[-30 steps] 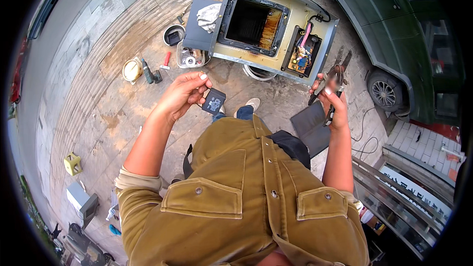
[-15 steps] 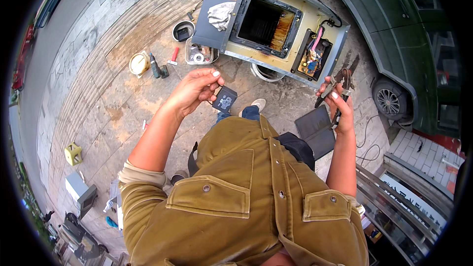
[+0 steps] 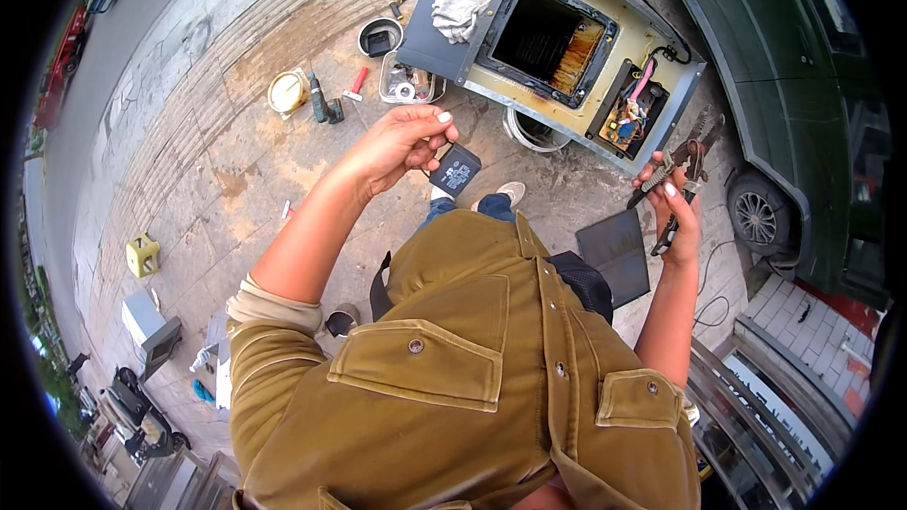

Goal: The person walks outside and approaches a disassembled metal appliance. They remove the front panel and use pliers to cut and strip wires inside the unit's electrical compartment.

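Note:
A small black box-shaped capacitor (image 3: 455, 169) with white print hangs by its dark lead from my left hand (image 3: 404, 145), whose thumb and fingers are pinched together. My right hand (image 3: 675, 208) is closed around worn pliers (image 3: 693, 170) with dark handles; a jagged dark piece sticks out beyond them, its kind unclear. Ahead of both hands lies an opened metal housing (image 3: 595, 61) with a square, rust-stained opening (image 3: 548, 38). In its right-hand recess sits a circuit board with coloured wires (image 3: 628, 123), close to my right hand.
A crumpled white cloth (image 3: 460, 14) lies on a grey panel. Nearby are a metal bowl (image 3: 364, 33), a plastic tub of parts (image 3: 389, 90), a red-handled tool (image 3: 358, 82), a cordless drill (image 3: 324, 104) and a beige pot (image 3: 300, 83). A dark green vehicle (image 3: 784, 94) stands at the right.
The whole view has shifted, so the housing and floor items now appear further right and higher. My grip on the capacitor and the pliers looks the same.

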Demonstrator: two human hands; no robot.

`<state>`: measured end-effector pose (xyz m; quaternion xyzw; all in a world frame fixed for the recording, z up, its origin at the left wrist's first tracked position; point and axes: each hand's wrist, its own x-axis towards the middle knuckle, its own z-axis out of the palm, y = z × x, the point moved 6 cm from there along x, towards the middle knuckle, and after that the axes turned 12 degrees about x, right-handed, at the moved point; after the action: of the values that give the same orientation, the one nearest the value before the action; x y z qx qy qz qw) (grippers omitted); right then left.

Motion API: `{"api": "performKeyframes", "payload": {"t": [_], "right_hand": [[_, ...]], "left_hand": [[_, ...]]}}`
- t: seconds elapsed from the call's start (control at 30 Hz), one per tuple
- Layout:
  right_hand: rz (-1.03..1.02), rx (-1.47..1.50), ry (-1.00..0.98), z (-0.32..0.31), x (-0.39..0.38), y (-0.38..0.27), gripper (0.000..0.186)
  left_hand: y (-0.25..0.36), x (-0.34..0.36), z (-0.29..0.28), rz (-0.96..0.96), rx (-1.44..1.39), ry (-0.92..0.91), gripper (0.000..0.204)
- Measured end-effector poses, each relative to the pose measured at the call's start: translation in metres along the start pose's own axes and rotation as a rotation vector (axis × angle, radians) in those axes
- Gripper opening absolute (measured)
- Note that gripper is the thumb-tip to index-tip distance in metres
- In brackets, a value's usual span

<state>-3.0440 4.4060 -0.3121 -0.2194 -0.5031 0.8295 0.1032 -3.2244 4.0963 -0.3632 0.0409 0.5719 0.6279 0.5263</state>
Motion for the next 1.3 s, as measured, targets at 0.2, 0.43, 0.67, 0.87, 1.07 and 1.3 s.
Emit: {"api": "performKeyframes", "payload": {"t": [0.2, 0.43, 0.67, 0.87, 1.07, 1.3], "right_hand": [[0.027, -0.023, -0.037, 0.009, 0.001, 0.003, 0.053], [0.017, -0.023, -0.076, 0.011, 0.004, 0.004, 0.051], [0.034, -0.023, -0.082, 0.014, 0.003, 0.004, 0.050], [0.045, -0.016, -0.077, 0.014, 0.003, 0.006, 0.050], [0.035, -0.040, -0.082, 0.020, 0.004, 0.006, 0.050], [0.045, -0.050, -0.106, 0.025, 0.006, 0.006, 0.051]], "left_hand": [[0.003, -0.004, 0.000, -0.004, 0.054, 0.010, 0.022], [0.000, -0.005, 0.000, 0.006, 0.063, -0.013, 0.023], [-0.003, -0.005, -0.003, -0.001, 0.055, -0.017, 0.023], [-0.005, -0.004, -0.005, 0.003, 0.047, -0.019, 0.023], [-0.009, -0.005, -0.009, -0.001, 0.027, -0.016, 0.023], [-0.010, -0.006, -0.011, 0.007, 0.017, -0.008, 0.024]]}}
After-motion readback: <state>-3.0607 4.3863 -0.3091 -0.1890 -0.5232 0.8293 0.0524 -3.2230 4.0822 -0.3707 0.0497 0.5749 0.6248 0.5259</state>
